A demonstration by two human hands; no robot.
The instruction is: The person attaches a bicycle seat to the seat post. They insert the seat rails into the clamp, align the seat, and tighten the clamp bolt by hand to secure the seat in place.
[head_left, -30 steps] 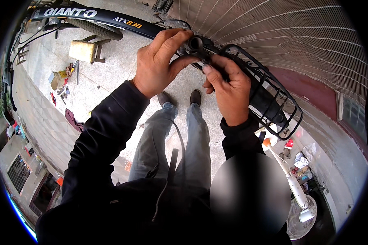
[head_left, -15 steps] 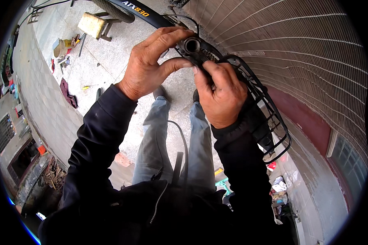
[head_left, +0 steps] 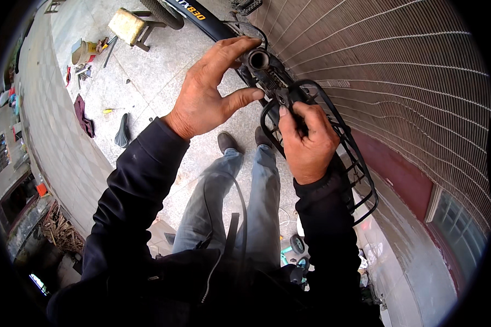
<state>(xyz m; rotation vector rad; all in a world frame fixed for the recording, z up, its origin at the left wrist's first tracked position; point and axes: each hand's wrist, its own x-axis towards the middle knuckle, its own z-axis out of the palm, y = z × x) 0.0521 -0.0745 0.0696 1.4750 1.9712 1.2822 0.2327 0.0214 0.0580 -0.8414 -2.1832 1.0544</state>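
Observation:
The open end of a bicycle's seat tube (head_left: 259,59) faces up between my hands. My left hand (head_left: 207,92) arches beside it, fingers stretched along its far side and thumb apart below. Those fingertips rest at the tube's rim or just beside it; I cannot tell which. Pinched between thumb and forefinger of my right hand (head_left: 310,144) is a small dark metal bracket (head_left: 282,98) at the front of the black rear rack (head_left: 360,163). My fingers hide part of it. The black bicycle frame (head_left: 199,19) runs up and left from the tube.
A corrugated shutter wall (head_left: 398,76) stands close on the right. On the floor at left lie a bicycle saddle (head_left: 122,131), a yellow screwdriver (head_left: 109,110) and a dark cloth (head_left: 83,116). Farther off are a padded stool (head_left: 126,26) and a bucket (head_left: 83,52).
My right hand has shifted down and right, away from the tube, so the metal bracket shows. The left thumb and right thumb are now apart. The view has moved, and the saddle shows fully.

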